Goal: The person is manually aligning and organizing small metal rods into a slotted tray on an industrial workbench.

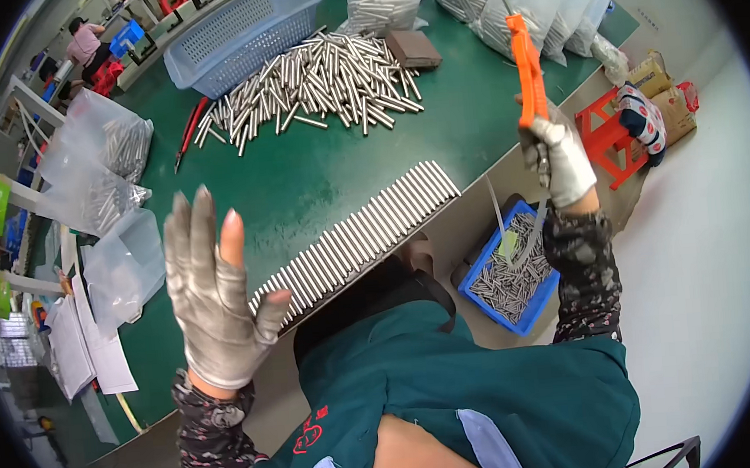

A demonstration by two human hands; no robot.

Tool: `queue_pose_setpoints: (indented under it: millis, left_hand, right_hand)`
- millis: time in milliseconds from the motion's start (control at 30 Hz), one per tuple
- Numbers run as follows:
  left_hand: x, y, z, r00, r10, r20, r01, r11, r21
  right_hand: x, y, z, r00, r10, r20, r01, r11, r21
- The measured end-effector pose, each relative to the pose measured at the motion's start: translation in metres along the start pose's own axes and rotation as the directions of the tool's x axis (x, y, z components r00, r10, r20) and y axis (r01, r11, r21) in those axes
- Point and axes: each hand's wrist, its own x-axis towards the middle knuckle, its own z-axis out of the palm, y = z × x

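Green matting covers the worktop (302, 182) in front of us, and we take the neat row of silver metal rods (362, 235) laid side by side along its near edge as our landmark.

Our left hand (214, 289), in a worn grey glove with the index fingertip bare, is raised just left of the row's near end. Its fingers (196, 225) are spread and released, grasping nothing.

Our right hand (559, 160), in a white glove, is lifted to the right of the row, past the worktop's edge. Its fingers are clenched around the lower end of an orange plastic-handled tool (527, 67), which stands nearly upright above the fist. A thin pale strap (497, 217) hangs below this hand, though we cannot tell what holds it.

Beyond the row, further across the worktop, lies a loose heap of silver metal rods (321, 85). Behind that heap sits a pale blue plastic mesh basket (243, 30), with a small brown block (412, 47) just to the heap's right. Red-handled pliers (187, 134) lie left of the heap. Clear plastic bags of rods (97, 171) rest far left of the row, and more clear bags (533, 1) sit at the worktop's far right corner.

Below and to the right of the row, on the floor, a blue plastic bin (510, 281) holds more rods.
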Motion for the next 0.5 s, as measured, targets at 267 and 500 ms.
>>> queue_pose_setpoints:
  millis: [267,500]
  left_hand:
    - [0.111,0.036,0.018,0.910,0.408,0.077,-0.412,0.910,0.039]
    - [0.109,0.062,0.065,0.768,0.612,0.189,-0.515,0.766,-0.385]
  right_hand:
    - [-0.100,0.042,0.034,0.875,-0.373,0.308,0.470,0.804,-0.364]
    - [-0.104,0.053,0.005,0.565,0.173,0.807,-0.432,0.895,0.111]
